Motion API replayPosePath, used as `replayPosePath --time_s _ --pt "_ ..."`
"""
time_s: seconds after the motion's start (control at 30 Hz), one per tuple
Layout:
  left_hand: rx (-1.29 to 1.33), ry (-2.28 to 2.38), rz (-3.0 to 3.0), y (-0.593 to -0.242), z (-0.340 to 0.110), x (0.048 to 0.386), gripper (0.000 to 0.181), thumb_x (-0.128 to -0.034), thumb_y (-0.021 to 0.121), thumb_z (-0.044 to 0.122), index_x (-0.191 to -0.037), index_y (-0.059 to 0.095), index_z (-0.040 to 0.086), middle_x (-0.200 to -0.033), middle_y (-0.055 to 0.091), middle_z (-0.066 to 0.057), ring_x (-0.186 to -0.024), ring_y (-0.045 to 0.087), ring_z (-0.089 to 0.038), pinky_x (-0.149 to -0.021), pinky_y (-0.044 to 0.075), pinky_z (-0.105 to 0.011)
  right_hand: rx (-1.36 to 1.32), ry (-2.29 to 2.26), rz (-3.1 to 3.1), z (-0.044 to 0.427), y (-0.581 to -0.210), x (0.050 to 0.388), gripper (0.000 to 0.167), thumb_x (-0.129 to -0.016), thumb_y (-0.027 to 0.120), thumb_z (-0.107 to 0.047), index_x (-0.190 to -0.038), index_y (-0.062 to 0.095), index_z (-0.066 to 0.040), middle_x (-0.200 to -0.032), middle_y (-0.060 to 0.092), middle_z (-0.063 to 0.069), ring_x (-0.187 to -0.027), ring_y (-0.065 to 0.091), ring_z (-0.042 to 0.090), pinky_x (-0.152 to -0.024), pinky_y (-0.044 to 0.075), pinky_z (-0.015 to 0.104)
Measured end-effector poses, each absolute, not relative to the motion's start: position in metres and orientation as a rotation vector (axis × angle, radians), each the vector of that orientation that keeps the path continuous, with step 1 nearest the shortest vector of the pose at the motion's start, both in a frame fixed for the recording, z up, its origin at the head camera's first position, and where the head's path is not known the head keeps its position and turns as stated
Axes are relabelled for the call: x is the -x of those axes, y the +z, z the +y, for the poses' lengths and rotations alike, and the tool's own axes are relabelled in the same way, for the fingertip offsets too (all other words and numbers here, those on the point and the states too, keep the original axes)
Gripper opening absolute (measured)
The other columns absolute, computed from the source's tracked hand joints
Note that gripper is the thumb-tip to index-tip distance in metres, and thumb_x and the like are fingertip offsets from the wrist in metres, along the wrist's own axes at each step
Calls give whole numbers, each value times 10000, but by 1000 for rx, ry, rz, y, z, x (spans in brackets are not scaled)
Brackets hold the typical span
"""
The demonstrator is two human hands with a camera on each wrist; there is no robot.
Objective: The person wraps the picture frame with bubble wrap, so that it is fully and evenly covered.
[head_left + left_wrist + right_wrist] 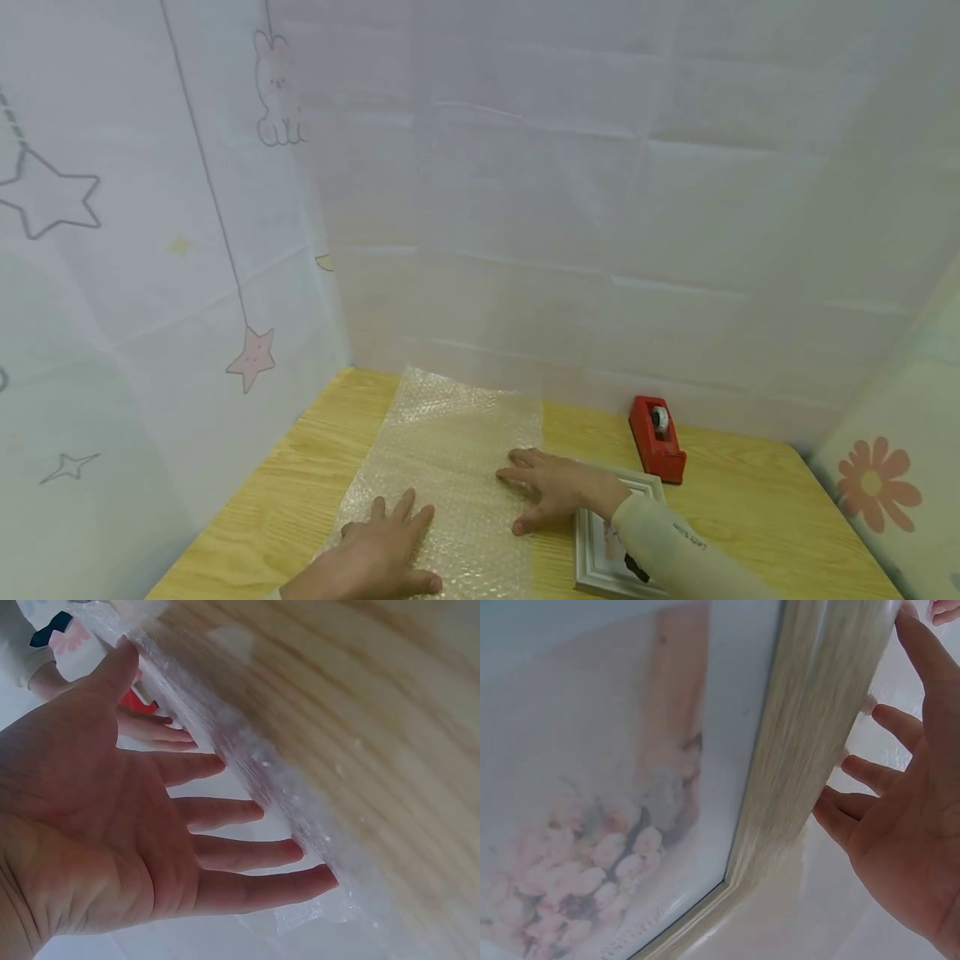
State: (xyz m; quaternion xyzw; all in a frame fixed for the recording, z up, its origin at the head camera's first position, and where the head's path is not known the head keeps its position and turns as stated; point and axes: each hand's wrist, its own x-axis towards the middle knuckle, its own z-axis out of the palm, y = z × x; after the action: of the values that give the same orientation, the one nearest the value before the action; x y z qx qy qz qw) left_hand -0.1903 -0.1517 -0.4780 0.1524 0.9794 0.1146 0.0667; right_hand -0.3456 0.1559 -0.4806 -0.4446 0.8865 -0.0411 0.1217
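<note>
A sheet of clear bubble wrap (450,450) lies flat on the wooden table, reaching toward the back wall. My left hand (378,546) rests on its near left part with the fingers spread; in the left wrist view the fingertips (319,879) touch the wrap. Across the sheet, my right hand (555,487) lies over its right edge, fingers spread toward the left. Beneath my right wrist is a pale picture frame (588,554), partly hidden by the sleeve. The right wrist view shows its moulding (799,727) and a print of pink flowers (577,877).
A red tape dispenser (657,442) with a roll of tape stands behind the picture frame. The wood-grain table (780,508) meets pale hanging cloth (480,208) at the back and sides. Drawn stars and a flower decorate the cloth.
</note>
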Motion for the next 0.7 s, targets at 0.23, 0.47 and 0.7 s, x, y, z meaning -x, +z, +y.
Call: replayPosePath --time_s 0.23,0.47,0.7 --pt "-536 397 2959 -477 -156 195 1024 -765 686 753 -1517 473 91 -1576 333 -267 -1311 318 -666 -734 369 -851 1267 -162 2593 161 -483 346 937 -861 585 -770 -1616 330 -276 -1663 197 147 -1491 201 427 -1072 332 654" --pt "-596 375 2930 -478 -161 203 1015 -780 681 735 -1536 441 101 -1587 305 -276 -1318 304 -670 -730 352 -864 1235 -229 2602 165 -489 343 941 -874 578 -758 -1623 312 -255 -1667 170 173 -1485 154 483 -1049 289 726" --pt "-650 434 2897 -481 -171 215 1001 -787 709 696 -1537 434 92 -1591 290 -284 -1321 273 -693 -741 302 -891 1214 -215 2625 162 -488 339 942 -888 554 -761 -1623 313 -224 -1661 167 199 -1474 155 510 -1020 312 741"
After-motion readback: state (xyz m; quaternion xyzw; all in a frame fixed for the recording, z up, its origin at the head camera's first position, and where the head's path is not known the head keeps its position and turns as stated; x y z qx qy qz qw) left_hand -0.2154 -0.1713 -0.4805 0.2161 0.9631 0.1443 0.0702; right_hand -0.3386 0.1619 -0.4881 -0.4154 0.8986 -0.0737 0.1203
